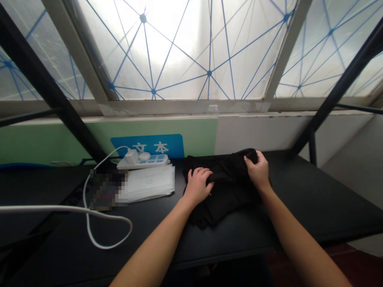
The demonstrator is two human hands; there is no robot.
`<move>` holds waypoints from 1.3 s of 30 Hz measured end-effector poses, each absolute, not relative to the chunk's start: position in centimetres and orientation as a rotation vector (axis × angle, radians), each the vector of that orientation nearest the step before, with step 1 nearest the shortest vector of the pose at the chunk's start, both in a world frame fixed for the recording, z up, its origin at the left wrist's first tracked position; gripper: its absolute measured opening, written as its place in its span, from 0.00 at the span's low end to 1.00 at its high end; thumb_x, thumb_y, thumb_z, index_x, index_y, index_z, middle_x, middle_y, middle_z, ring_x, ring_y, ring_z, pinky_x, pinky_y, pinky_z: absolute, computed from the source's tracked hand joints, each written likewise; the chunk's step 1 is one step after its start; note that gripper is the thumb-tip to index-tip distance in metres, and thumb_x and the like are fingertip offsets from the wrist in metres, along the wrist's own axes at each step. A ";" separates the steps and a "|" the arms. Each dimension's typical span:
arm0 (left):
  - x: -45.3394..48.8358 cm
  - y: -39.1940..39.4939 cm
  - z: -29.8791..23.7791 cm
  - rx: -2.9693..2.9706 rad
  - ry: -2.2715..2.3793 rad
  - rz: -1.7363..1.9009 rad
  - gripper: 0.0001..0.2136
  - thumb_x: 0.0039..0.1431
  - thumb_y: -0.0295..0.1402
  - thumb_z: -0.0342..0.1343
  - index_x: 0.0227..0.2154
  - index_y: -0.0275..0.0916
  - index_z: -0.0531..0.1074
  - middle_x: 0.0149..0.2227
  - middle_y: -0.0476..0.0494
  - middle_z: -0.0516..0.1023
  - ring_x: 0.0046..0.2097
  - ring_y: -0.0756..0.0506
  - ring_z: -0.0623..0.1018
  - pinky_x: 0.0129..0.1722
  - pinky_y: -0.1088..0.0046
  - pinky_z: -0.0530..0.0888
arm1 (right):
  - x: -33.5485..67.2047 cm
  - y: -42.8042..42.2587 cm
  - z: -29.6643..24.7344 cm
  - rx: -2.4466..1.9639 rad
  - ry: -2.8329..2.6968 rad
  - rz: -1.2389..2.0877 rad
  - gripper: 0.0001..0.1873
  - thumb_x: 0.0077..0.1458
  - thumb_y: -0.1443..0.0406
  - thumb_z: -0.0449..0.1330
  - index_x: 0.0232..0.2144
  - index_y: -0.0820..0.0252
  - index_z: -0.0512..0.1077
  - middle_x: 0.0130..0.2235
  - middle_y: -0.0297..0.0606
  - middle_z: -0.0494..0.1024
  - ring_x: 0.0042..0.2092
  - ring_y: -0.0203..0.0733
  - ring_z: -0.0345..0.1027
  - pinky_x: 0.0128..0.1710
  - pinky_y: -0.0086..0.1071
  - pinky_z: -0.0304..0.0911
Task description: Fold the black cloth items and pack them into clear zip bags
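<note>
A black cloth (223, 187) is laid near the back edge of the desk (314, 199). It is pressed by the open left hand (197, 185), and its far end is gripped by the right hand (257, 171). A white power strip (143, 161) is seen to the left, by the back edge.

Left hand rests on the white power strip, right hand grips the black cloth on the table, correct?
No. The head view shows the left hand on the black cloth, not the white plastic power strip; the right hand grips the cloth as stated.
</note>
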State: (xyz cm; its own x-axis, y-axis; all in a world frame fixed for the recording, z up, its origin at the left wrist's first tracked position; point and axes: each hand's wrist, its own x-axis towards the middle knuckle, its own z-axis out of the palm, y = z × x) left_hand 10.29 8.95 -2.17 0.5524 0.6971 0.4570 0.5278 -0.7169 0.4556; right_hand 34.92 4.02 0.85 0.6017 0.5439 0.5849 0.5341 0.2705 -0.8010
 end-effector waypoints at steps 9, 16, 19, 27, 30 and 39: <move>10.4 9.6 -1.2 2.366 1.168 1.271 0.12 0.59 0.21 0.51 0.39 0.41 0.76 0.45 0.43 0.81 0.52 0.39 0.73 0.56 0.58 0.69 | 35.4 5.4 -0.8 -1.472 -1.249 -0.054 0.11 0.51 0.57 0.62 0.34 0.57 0.72 0.29 0.36 0.76 0.32 0.46 0.69 0.36 0.37 0.64; 10.3 9.9 -1.0 2.369 1.170 1.413 0.15 0.59 0.19 0.51 0.43 0.42 0.76 0.49 0.44 0.80 0.55 0.38 0.70 0.60 0.56 0.65 | 35.4 5.7 -0.9 -1.471 -1.343 -0.081 0.10 0.53 0.57 0.61 0.33 0.57 0.72 0.30 0.36 0.77 0.32 0.46 0.70 0.35 0.36 0.65; 10.5 10.2 -1.1 2.384 1.168 1.413 0.15 0.58 0.19 0.50 0.43 0.41 0.76 0.49 0.43 0.80 0.54 0.37 0.70 0.59 0.56 0.66 | 35.6 5.8 -0.8 -1.474 -1.347 -0.093 0.10 0.52 0.57 0.60 0.33 0.57 0.72 0.29 0.36 0.77 0.31 0.45 0.70 0.35 0.36 0.65; 10.7 9.9 -0.8 2.410 1.135 1.365 0.17 0.59 0.20 0.47 0.45 0.41 0.76 0.49 0.42 0.79 0.55 0.38 0.70 0.60 0.57 0.65 | 36.0 5.7 -0.7 -1.489 -1.339 -0.080 0.11 0.53 0.57 0.60 0.34 0.57 0.73 0.32 0.38 0.79 0.34 0.46 0.71 0.39 0.37 0.67; 10.1 10.0 -0.2 2.409 1.176 1.391 0.16 0.60 0.19 0.47 0.42 0.42 0.76 0.50 0.42 0.79 0.56 0.38 0.69 0.62 0.55 0.63 | 36.5 5.6 -0.5 -1.489 -1.265 -0.099 0.13 0.54 0.55 0.59 0.37 0.58 0.72 0.35 0.41 0.79 0.37 0.47 0.72 0.42 0.39 0.68; 7.4 9.0 1.0 2.671 1.021 0.992 0.09 0.57 0.24 0.52 0.35 0.43 0.75 0.40 0.44 0.80 0.49 0.39 0.74 0.64 0.52 0.58 | 39.7 4.1 -0.2 -1.665 -1.156 -0.075 0.15 0.49 0.59 0.58 0.39 0.59 0.72 0.36 0.42 0.79 0.39 0.49 0.72 0.43 0.43 0.68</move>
